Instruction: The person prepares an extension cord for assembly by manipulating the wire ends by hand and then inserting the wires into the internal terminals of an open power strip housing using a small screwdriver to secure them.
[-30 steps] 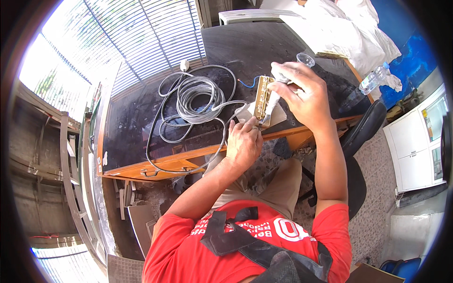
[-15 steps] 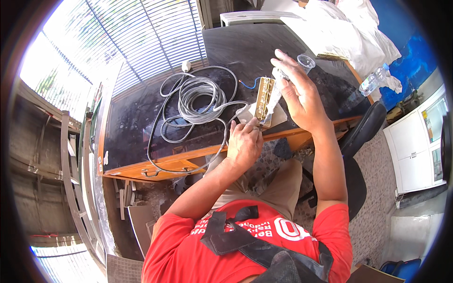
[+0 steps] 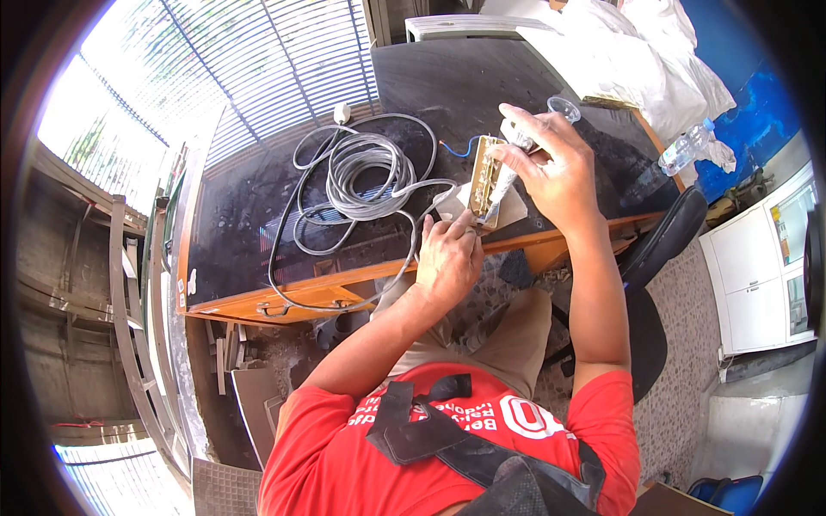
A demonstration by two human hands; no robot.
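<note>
On a dark desktop lies a narrow power strip (image 3: pixel 486 172) with its inside uncovered, brass-coloured metal rows showing. It rests on a pale flat sheet (image 3: pixel 514 206). My left hand (image 3: pixel 447 262) is palm down at the desk's front edge, fingers slightly bent and apart, a fingertip touching the strip's near end; its thumb is hidden. Over the strip's far end, my right hand (image 3: pixel 559 168) pinches a white piece (image 3: pixel 516 135) between thumb and fingers. A whitish strip (image 3: pixel 502 183) slants below the thumb; whether both are one object I cannot tell.
A coiled grey cable (image 3: pixel 366 172) with a white plug (image 3: pixel 342 113) lies left of the strip. A blue wire (image 3: pixel 460 152) sticks out near its far end. Beyond my right hand are a clear cup (image 3: pixel 564 109) and plastic bottle (image 3: pixel 686 148). A black chair (image 3: pixel 662 241) stands right.
My right hand has turned and its fingers have closed from nearly straight to a pinch on the white piece, nearer the strip. My left hand stays by the near end.
</note>
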